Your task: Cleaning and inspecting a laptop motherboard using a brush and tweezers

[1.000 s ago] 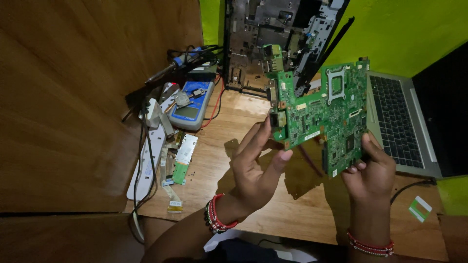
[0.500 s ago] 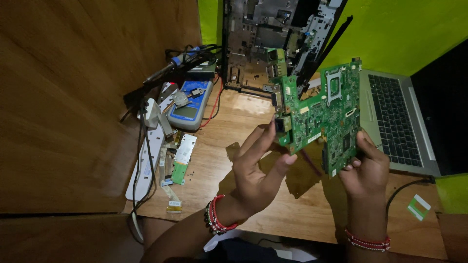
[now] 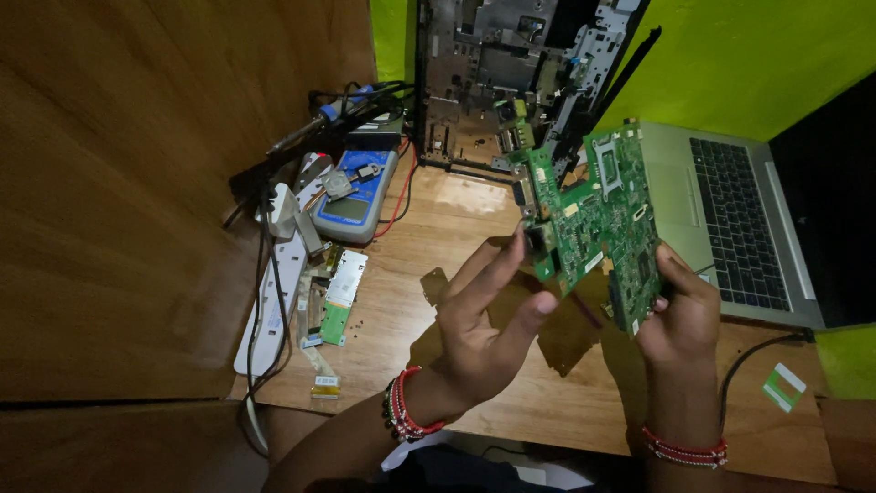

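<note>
Your right hand (image 3: 680,315) pinches the lower edge of the flat green printed circuit board (image 3: 598,219), held upright above the wooden counter (image 3: 456,228), while your open left hand (image 3: 484,319) brushes its left edge: light, stiff, fragile, so grip edges only.

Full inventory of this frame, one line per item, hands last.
circuit board: 1, green, held up above the desk
laptop: 1, silver with dark keys, open, desk right
stripped chassis: 1, dark metal, leaning at the back wall
multimeter: 1, blue and grey, desk left
power strip: 1, white, left desk edge
small board: 1, green and white, lying by the power strip
cables: several, black and red, back left
card: 1, green and white, desk right front
desk: 1, brown wood
left hand: open, fingertips at the board's left edge
right hand: grips the board's lower right edge
</note>
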